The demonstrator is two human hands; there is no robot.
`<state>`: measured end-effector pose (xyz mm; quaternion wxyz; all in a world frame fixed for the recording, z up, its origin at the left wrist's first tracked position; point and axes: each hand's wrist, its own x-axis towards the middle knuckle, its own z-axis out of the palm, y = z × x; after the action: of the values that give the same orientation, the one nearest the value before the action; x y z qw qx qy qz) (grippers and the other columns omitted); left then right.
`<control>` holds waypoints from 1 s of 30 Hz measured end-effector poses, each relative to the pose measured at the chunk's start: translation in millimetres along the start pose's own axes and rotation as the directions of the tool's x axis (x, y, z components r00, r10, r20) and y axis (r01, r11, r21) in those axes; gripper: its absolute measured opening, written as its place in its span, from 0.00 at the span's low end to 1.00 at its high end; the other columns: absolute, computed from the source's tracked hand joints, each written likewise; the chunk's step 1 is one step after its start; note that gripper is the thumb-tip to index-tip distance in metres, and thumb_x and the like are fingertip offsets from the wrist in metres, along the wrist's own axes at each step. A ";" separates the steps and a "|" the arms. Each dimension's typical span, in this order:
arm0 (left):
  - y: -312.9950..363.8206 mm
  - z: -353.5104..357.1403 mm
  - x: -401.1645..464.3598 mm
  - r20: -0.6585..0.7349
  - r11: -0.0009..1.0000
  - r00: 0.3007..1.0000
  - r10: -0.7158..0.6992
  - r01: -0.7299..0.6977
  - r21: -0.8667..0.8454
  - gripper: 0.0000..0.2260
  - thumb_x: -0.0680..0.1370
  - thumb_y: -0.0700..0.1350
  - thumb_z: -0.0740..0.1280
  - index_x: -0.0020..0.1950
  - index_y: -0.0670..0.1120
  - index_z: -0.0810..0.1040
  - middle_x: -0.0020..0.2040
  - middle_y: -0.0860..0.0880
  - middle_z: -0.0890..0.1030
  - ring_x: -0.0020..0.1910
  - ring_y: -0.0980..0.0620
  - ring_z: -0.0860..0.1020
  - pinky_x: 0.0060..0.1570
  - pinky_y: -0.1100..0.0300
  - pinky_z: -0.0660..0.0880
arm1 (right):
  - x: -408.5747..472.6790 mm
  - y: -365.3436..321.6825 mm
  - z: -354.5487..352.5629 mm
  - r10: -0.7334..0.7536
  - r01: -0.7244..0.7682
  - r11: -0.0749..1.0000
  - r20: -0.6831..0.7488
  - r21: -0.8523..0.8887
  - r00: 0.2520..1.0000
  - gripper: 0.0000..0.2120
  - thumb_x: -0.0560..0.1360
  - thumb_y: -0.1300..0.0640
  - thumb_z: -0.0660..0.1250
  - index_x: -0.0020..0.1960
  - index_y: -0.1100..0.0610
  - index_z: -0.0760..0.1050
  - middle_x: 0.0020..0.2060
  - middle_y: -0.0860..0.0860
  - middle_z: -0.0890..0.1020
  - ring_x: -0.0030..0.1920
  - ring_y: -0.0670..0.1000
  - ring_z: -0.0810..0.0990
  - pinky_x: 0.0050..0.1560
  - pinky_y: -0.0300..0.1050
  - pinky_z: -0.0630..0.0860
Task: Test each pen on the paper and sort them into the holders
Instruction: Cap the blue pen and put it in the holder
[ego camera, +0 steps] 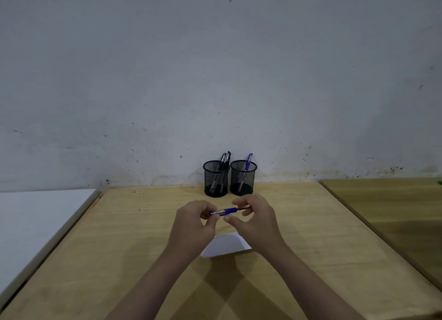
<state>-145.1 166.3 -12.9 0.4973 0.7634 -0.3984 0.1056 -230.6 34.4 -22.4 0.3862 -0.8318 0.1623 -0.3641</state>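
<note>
Pen handling is in progress: a blue pen (228, 210) is held level between both hands, above the table (311, 236) and beyond the paper (227, 245).

1. Left hand (195, 224): fingers curled, pinching the clear end of the barrel at the fingertips.
2. Right hand (257, 220): thumb and fingers are bent around the blue grip section and the far end. I judge this a light pinch; whether a cap or the bare tip sits under these fingers I cannot tell.
3. Paper: lies on the table nearer than the fingertips, under and between the wrists, partly covered by them.
4. Holders: the left holder (216, 179), just beyond the left fingertips, holds black pens (223, 163). The right holder (243, 177), beyond the right fingertips, holds one blue pen (247, 165). The two stand just beside each other against the wall (215, 68).

Risks from here, as I judge them:
- If the hands are pulling a cap, a sudden release can flick the pen out of the left pinch and off the table.
- The paper is loose and small; a stroke made without a finger pressing it down may drag it along.
- With the holders so close together, a hurried drop can land this pen among the black ones.
</note>
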 end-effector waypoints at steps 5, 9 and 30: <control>5.3 13.7 21.9 0.019 0.995 0.996 0.089 -0.088 -0.041 0.08 0.71 0.39 0.71 0.48 0.45 0.81 0.40 0.51 0.81 0.39 0.64 0.76 0.40 0.70 0.73 | 21.9 12.3 -9.3 -0.256 0.264 0.941 0.065 -0.212 0.965 0.07 0.69 0.63 0.73 0.47 0.58 0.82 0.41 0.51 0.82 0.37 0.46 0.76 0.39 0.30 0.71; 7.1 26.6 50.3 -0.084 0.992 0.992 0.097 -0.103 -0.075 0.21 0.72 0.39 0.70 0.64 0.45 0.72 0.48 0.50 0.79 0.47 0.59 0.77 0.48 0.76 0.70 | 55.8 16.5 -28.1 -0.229 0.214 0.948 -0.034 -0.236 0.973 0.04 0.70 0.62 0.72 0.45 0.60 0.81 0.37 0.53 0.83 0.34 0.48 0.78 0.35 0.30 0.71; -55.5 150.9 159.1 0.040 0.906 0.986 0.163 -0.165 0.390 0.10 0.74 0.47 0.64 0.47 0.40 0.79 0.44 0.43 0.81 0.44 0.42 0.76 0.43 0.51 0.75 | 215.7 101.1 -21.5 0.063 -0.058 0.946 0.004 -0.319 0.998 0.21 0.72 0.62 0.66 0.64 0.60 0.70 0.37 0.56 0.81 0.38 0.56 0.80 0.41 0.50 0.79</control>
<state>-35.9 -30.6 -34.5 0.3227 0.8115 -0.4336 0.2221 -98.1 -161.4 13.7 0.2591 -0.8805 0.2414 -0.3152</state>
